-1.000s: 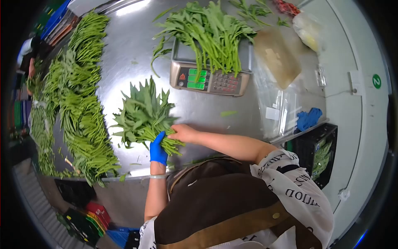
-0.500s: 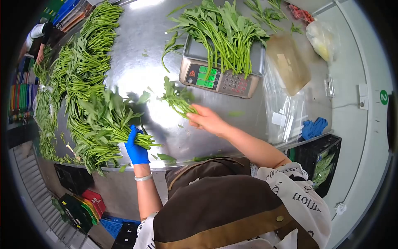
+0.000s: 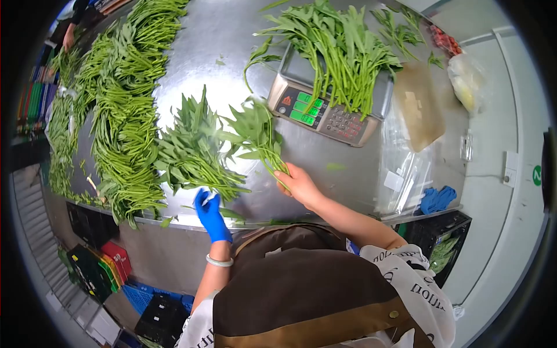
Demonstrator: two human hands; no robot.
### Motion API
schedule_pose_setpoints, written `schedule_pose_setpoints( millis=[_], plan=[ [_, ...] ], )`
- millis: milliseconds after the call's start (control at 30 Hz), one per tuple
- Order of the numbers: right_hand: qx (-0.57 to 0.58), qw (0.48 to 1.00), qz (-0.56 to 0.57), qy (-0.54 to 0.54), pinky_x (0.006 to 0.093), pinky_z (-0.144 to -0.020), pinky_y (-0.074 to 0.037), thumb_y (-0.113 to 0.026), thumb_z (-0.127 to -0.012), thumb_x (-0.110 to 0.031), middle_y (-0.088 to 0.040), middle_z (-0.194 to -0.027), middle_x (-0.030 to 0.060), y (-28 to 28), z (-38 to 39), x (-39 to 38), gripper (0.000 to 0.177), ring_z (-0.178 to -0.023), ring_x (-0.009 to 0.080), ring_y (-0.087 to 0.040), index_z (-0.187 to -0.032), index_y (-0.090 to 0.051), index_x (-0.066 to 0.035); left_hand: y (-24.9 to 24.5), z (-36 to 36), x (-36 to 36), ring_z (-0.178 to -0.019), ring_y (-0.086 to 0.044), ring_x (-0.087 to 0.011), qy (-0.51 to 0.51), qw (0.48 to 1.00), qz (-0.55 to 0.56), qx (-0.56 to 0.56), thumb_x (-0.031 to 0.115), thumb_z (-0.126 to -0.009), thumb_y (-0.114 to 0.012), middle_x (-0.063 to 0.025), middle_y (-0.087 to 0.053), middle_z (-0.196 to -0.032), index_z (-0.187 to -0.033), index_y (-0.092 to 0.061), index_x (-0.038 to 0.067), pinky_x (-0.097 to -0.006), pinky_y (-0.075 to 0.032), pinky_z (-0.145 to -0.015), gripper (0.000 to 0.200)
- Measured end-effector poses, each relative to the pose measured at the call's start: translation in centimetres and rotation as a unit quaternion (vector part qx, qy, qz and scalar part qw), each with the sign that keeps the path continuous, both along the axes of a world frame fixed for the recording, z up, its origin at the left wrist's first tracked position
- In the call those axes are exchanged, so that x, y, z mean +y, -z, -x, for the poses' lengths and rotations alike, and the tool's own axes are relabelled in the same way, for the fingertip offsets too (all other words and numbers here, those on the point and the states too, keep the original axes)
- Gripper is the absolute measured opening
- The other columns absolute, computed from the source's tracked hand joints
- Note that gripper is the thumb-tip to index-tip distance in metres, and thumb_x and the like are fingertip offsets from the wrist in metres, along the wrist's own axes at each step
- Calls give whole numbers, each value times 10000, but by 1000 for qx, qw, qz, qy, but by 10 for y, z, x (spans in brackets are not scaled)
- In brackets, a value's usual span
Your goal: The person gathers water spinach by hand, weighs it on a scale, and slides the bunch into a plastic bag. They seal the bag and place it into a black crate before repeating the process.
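A small bunch of water spinach [image 3: 255, 130] is gripped by its stem ends in my bare right hand [image 3: 297, 184], leaves pointing away from me. My left hand [image 3: 212, 217], in a blue glove, is by the table's front edge with its fingers slightly curled and apart, holding nothing. Just beyond it, a larger bunch of water spinach [image 3: 200, 156] lies on the metal table [image 3: 232, 58]. Another heap of the greens [image 3: 342, 64] rests on a digital scale [image 3: 325, 116] with lit green displays.
Long rows of water spinach [image 3: 125, 116] cover the left side. Clear plastic bags [image 3: 400, 180] and a crumpled blue glove [image 3: 438, 200] lie at the right. Black crates [image 3: 447, 243] stand below the table. Another person's hand [image 3: 69, 37] is at the far left.
My left hand has let go of the larger bunch, which now lies farther right on the table, and has drawn back. My right hand has moved slightly right and nearer with its small bunch.
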State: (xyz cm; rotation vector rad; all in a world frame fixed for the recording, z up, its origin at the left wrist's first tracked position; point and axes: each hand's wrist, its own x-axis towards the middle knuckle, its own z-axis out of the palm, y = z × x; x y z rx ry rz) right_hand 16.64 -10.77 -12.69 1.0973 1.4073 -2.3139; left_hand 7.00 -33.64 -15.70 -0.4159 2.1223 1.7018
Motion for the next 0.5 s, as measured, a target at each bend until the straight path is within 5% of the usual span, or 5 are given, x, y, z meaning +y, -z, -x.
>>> schedule_pose_setpoints(
  millis=[100, 200, 300, 333, 500],
  plan=[
    [52, 990, -115, -63, 260, -505, -383, -511, -946, -202, -542, -701, 34, -9, 3, -11, 153, -540, 114, -482, -945, -495, -49, -39, -9, 38, -915, -594, -150, 190, 965, -116, -140, 165, -912, -551, -58, -616, -1065, -1209, -532, 15, -304, -459, -853, 333],
    [75, 956, -244, -146, 301, -554, -439, -534, -933, -200, -597, -743, 96, -31, 9, -16, 179, -601, 170, -579, -962, -501, -27, -29, -18, 69, -951, -603, -151, 161, 934, -238, -211, 172, -927, -540, -64, -636, -1029, -1096, -611, 11, -313, -472, -876, 244],
    [105, 900, -387, -169, 338, -593, -459, -549, -922, -205, -612, -756, 137, -31, 7, -18, 201, -665, 219, -625, -992, -501, -23, -13, -16, 73, -951, -604, -157, 126, 923, -277, -235, 166, -921, -556, -65, -639, -1016, -1077, -616, 13, -320, -474, -879, 227],
    [118, 877, -434, -167, 350, -605, -462, -553, -920, -207, -613, -756, 147, -28, 5, -17, 208, -686, 233, -634, -1004, -500, -24, -11, -11, 69, -939, -608, -170, 148, 941, -214, -214, 165, -917, -571, -69, -641, -1012, -1053, -622, 8, -327, -477, -867, 214],
    [58, 928, -331, -159, 344, -592, -442, -536, -932, -200, -573, -714, 111, -16, 3, -3, 204, -652, 201, -587, -1023, -495, -21, -6, -5, 59, -929, -600, -181, 62, 914, -303, -262, 174, -938, -543, -70, -623, -1039, -1090, -583, 26, -336, -493, -835, 216]
  ],
)
